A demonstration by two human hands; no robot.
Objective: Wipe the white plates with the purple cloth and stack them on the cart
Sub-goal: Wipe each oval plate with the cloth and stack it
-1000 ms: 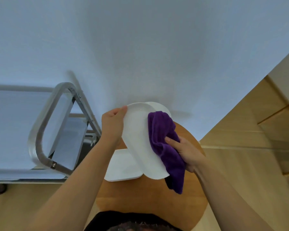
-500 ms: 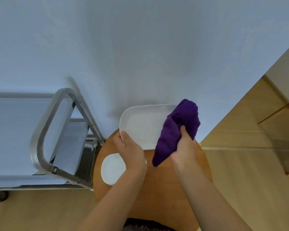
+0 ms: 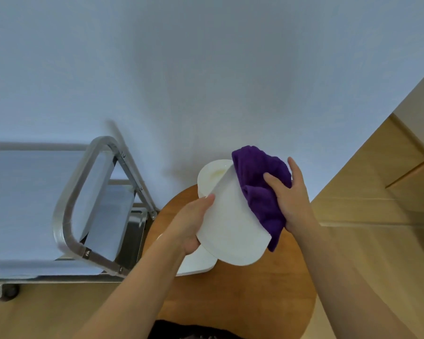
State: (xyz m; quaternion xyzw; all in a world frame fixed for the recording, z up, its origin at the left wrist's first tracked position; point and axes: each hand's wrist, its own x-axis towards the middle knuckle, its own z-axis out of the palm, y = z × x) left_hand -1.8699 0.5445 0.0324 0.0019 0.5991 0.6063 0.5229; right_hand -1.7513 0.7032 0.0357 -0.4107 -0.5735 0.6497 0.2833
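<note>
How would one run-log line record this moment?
left hand: holds plate | right hand: presses cloth on plate | step: wiping

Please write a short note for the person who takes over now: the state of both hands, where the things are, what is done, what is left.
Left hand: its grip holds the white rectangular plate by its left edge, tilted above the round wooden table.
Right hand: holds the purple cloth against the plate's right side.
Second white plate: lies on the table, under the held one.
Metal cart: left of the table; no plates visible on it.
Done: wiping under way.
Left: finish wiping, stack both plates on the cart.
</note>
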